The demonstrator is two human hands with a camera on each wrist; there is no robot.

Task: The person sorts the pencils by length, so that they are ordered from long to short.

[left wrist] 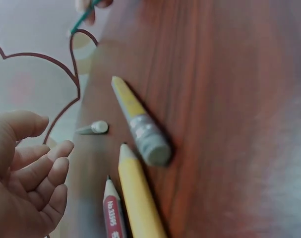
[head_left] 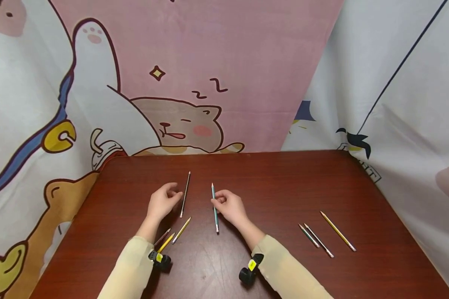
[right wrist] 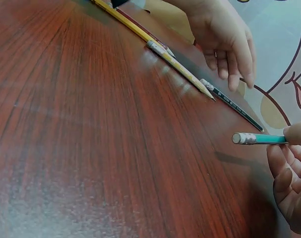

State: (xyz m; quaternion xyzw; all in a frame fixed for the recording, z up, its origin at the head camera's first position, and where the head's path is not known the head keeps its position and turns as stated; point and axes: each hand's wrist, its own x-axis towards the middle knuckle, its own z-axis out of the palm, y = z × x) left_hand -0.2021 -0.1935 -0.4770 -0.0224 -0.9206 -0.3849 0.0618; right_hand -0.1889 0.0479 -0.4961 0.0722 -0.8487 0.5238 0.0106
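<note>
My right hand (head_left: 229, 206) pinches a teal pencil (head_left: 215, 209) by its middle, between thumb and fingers. In the right wrist view the white eraser end of the teal pencil (right wrist: 257, 139) sticks out, held above the tabletop. My left hand (head_left: 164, 202) holds nothing, its fingers loosely bent, just left of a black pencil (head_left: 185, 195). Near the left wrist lie a short yellow pencil (head_left: 181, 230), another yellow pencil (left wrist: 140, 198) and a dark red pencil (left wrist: 112, 210); the left sleeve partly hides these last two in the head view.
On the right side of the brown table (head_left: 269, 178) lie a yellow pencil (head_left: 338, 231), a dark green pencil (head_left: 309, 236) and a dark pencil (head_left: 319, 240). A cartoon-printed cloth (head_left: 247, 74) hangs behind the far edge and along both sides.
</note>
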